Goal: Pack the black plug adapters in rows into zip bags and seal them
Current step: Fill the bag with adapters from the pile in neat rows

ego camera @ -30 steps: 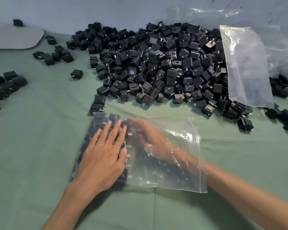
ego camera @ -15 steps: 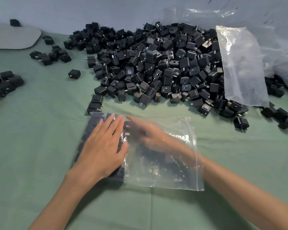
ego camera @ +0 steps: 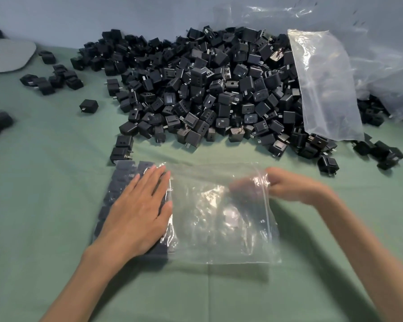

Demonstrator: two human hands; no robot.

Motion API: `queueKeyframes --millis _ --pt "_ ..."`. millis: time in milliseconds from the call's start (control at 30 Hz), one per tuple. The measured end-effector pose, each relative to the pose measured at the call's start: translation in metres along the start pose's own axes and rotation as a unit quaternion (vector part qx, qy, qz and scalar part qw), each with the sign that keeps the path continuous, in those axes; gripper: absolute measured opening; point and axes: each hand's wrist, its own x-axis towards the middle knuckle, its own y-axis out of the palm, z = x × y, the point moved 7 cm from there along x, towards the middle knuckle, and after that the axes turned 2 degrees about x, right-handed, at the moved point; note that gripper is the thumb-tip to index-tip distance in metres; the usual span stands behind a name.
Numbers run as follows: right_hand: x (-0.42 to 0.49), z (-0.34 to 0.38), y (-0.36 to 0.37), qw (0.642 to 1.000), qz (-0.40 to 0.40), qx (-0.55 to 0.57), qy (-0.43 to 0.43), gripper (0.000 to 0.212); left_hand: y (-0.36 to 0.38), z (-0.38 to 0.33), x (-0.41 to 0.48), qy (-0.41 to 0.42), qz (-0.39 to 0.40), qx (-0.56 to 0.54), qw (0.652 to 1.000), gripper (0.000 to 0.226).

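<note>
Black cube-shaped plastic plug adapters (ego camera: 121, 182) lie in rows at the closed end of the clear zip bag (ego camera: 219, 228), under my flat, relaxed left hand (ego camera: 137, 212). My right hand (ego camera: 296, 187) is at its mouth, too blurred to tell its grip; I judge most of the bag unfilled and unsealed.

A clear plastic zip bag (ego camera: 219, 217) lies flat on a green cloth (ego camera: 44, 205), its zip strip along the right edge. Small black cube-shaped plug adapters (ego camera: 119, 182) sit in rows inside its left end. Behind it spreads a large loose heap (ego camera: 207, 89) of the same adapters. A second clear plastic bag (ego camera: 326, 84) is draped over the heap's right side.
</note>
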Motion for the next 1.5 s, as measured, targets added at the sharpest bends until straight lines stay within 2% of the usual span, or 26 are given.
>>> queueKeyframes --millis 33,67,100,133,167,200,267,300,433,500,567,700,767,833,900,933,967,1033,1167,1233,1300,1367,1400,1433,1500 --pt "-0.010 -0.011 -0.031 0.993 -0.111 0.026 0.025 0.039 0.000 0.000 0.000 0.002 -0.001 -0.003 1.000 0.068" --pt "-0.023 -0.020 -0.062 0.966 -0.258 0.014 0.030 0.039 0.001 0.000 0.001 0.003 -0.002 -0.005 1.000 0.067" --pt "-0.038 -0.026 -0.088 0.912 -0.407 -0.030 0.028 0.035 0.001 0.000 0.001 0.003 -0.003 -0.008 1.000 0.066" --pt "-0.047 -0.029 -0.101 0.855 -0.508 -0.094 0.036 0.026 0.001 -0.001 0.001 0.003 -0.005 -0.009 1.000 0.066" --pt "-0.048 -0.030 -0.102 0.822 -0.542 -0.163 0.058 0.016 0.001 -0.001 0.001 0.004 -0.006 -0.008 1.000 0.067" --pt "-0.040 -0.034 -0.098 0.816 -0.525 -0.223 0.098 0.017 0.001 -0.001 0.000 0.005 -0.007 -0.004 1.000 0.069" --pt "-0.021 -0.056 -0.088 0.824 -0.445 -0.298 0.185 0.039 0.000 -0.001 -0.001 0.006 -0.008 0.005 1.000 0.073" --pt "-0.018 -0.063 -0.085 0.817 -0.433 -0.319 0.209 0.045 0.000 -0.001 -0.001 0.006 -0.008 0.006 1.000 0.074" --pt "-0.021 -0.067 -0.084 0.764 -0.490 -0.364 0.209 0.056 0.000 -0.001 0.000 0.006 -0.006 0.004 1.000 0.075" --pt "-0.019 -0.065 -0.085 0.762 -0.503 -0.362 0.188 0.059 0.000 -0.001 -0.001 0.006 -0.005 0.006 1.000 0.073" --pt "-0.011 -0.062 -0.084 0.774 -0.479 -0.375 0.174 0.059 0.000 0.000 -0.001 0.008 -0.006 0.004 1.000 0.069" --pt "-0.004 -0.050 -0.086 0.814 -0.414 -0.366 0.181 0.045 0.000 -0.001 -0.002 0.010 -0.002 0.009 1.000 0.067" --pt "-0.013 -0.040 -0.080 0.852 -0.390 -0.325 0.127 0.039 0.001 -0.001 -0.002 0.010 -0.002 0.006 1.000 0.067" --pt "-0.028 -0.032 -0.063 0.905 -0.348 -0.235 0.063 0.026 0.002 -0.001 -0.002 0.012 -0.006 0.007 1.000 0.066" --pt "-0.039 -0.034 -0.035 0.963 -0.253 -0.066 0.069 0.013 0.002 0.000 -0.001 0.011 -0.010 0.004 1.000 0.066" --pt "-0.041 -0.033 -0.019 0.977 -0.199 0.016 0.072 0.014 0.002 0.000 -0.001 0.010 -0.009 0.003 1.000 0.066" --pt "-0.041 -0.030 -0.006 0.982 -0.160 0.079 0.064 0.016 0.001 0.000 -0.001 0.010 -0.008 0.006 1.000 0.066" --pt "-0.035 -0.017 0.009 0.982 -0.125 0.139 0.029 0.017 0.001 0.000 -0.001 0.009 -0.010 0.012 1.000 0.065" --pt "-0.016 0.015 0.017 0.980 -0.114 0.161 -0.035 0.035 -0.002 -0.002 -0.002 0.004 -0.021 0.005 1.000 0.057" --pt "-0.004 0.028 0.028 0.987 -0.089 0.120 -0.051 0.045 -0.003 -0.002 -0.003 0.003 -0.022 0.002 1.000 0.058" --pt "0.013 0.034 0.044 0.996 -0.065 0.027 -0.062 0.051 -0.004 -0.003 -0.004 0.003 -0.023 -0.003 1.000 0.055" --pt "0.028 0.046 0.053 0.983 -0.092 -0.104 -0.118 0.048 -0.004 -0.002 -0.004 0.002 -0.024 -0.005 1.000 0.053" --pt "0.034 0.051 0.054 0.974 -0.110 -0.136 -0.142 0.045 -0.004 -0.002 -0.004 0.001 -0.024 -0.006 1.000 0.054" --pt "0.040 0.055 0.058 0.970 -0.120 -0.145 -0.153 0.041 -0.003 -0.002 -0.004 -0.001 -0.023 -0.008 1.000 0.054" --pt "0.051 0.061 0.067 0.975 -0.134 -0.094 -0.151 0.036 -0.002 -0.001 -0.004 -0.006 -0.021 -0.017 1.000 0.056"
